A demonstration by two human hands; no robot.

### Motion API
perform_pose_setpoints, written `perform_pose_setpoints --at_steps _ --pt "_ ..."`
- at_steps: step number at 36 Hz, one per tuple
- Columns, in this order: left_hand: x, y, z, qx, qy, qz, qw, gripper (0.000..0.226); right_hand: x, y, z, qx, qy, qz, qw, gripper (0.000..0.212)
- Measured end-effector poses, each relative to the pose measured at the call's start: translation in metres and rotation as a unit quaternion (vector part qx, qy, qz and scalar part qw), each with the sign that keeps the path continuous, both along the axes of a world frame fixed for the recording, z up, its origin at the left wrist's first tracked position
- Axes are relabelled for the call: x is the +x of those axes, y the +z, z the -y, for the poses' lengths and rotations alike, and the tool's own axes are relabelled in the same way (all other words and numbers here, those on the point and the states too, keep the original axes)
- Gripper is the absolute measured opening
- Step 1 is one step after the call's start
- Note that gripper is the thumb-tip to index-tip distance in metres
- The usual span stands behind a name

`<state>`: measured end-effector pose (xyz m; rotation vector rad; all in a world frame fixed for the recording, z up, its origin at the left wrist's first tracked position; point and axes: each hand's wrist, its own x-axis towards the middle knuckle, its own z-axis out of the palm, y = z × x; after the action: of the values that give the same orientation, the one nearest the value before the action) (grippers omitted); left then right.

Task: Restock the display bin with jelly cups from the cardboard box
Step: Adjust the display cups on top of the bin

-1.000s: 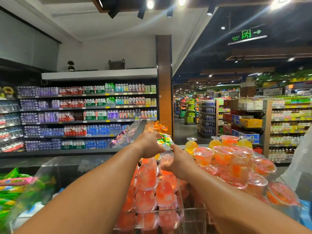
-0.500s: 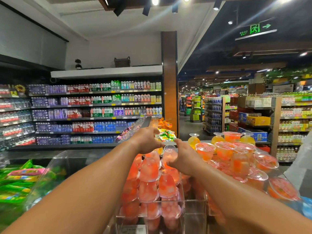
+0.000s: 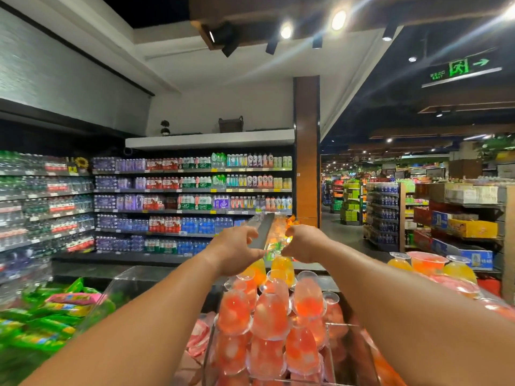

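Two bare forearms reach forward from the bottom of the frame and meet near the middle, in the single head view. The left hand [image 3: 237, 250] is seen from its back, with the fingers curled and the tips spread a little, close to a dark flat strip [image 3: 263, 232] that runs up and to the right; I cannot tell if they touch it or hold anything. The right hand [image 3: 303, 245] is just beside it, with the fingers bent together toward the thumb, directly above an orange jelly cup [image 3: 282, 264]; whether it pinches something is not clear. Below the hands, in the lower middle, the display bin [image 3: 338, 325] of clear plastic holds many pink-red jelly cups [image 3: 269, 316] standing upside down in packed rows. More cups, yellow and pink [image 3: 426, 264], stand at the right side of the frame. At the lower left lie green snack bags [image 3: 41, 327] behind a clear wall. Shelves of bottled drinks [image 3: 192, 201] fill the left and middle background, and a brown pillar [image 3: 306, 151] rises in the centre. A green exit sign [image 3: 459, 68] hangs at the upper right. The cardboard box is not visible.
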<state>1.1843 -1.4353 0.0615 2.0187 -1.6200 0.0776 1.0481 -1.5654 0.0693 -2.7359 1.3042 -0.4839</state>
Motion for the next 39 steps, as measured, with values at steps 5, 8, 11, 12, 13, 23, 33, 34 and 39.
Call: perform_pose_setpoints --at_steps 5,8,11,12,13,23,33,34,39 --pt "0.024 -0.002 0.004 -0.010 0.017 -0.022 1.000 0.054 0.039 -0.006 0.014 0.035 0.025 -0.125 0.991 0.055" --pt "0.031 -0.009 0.007 -0.007 0.016 -0.043 0.999 0.056 0.045 -0.011 0.019 0.037 0.021 -0.161 0.986 0.052" --pt "0.032 -0.013 0.010 0.009 0.011 -0.055 0.998 0.056 0.044 -0.013 0.022 0.004 0.029 -0.147 0.989 0.047" --pt "0.031 -0.012 0.013 0.016 0.011 -0.062 0.998 0.056 0.042 -0.013 0.023 -0.009 0.022 -0.137 0.990 0.047" --pt "0.030 -0.011 0.016 0.020 0.013 -0.072 0.997 0.057 0.038 -0.011 0.024 -0.023 0.018 -0.120 0.992 0.046" --pt "0.030 -0.004 0.062 0.094 0.053 -0.163 0.981 0.078 -0.045 0.025 0.000 -0.018 0.014 0.154 0.988 0.051" --pt "0.028 -0.028 0.083 0.126 0.071 -0.137 0.980 0.066 -0.123 -0.011 -0.037 0.041 -0.090 0.189 0.977 0.060" --pt "0.028 -0.026 0.083 0.106 0.080 -0.131 0.982 0.066 -0.125 -0.016 -0.039 0.040 -0.096 0.185 0.977 0.058" --pt "0.031 0.008 0.072 -0.024 0.105 -0.140 0.984 0.063 -0.124 -0.026 -0.045 0.026 -0.098 0.168 0.980 0.057"
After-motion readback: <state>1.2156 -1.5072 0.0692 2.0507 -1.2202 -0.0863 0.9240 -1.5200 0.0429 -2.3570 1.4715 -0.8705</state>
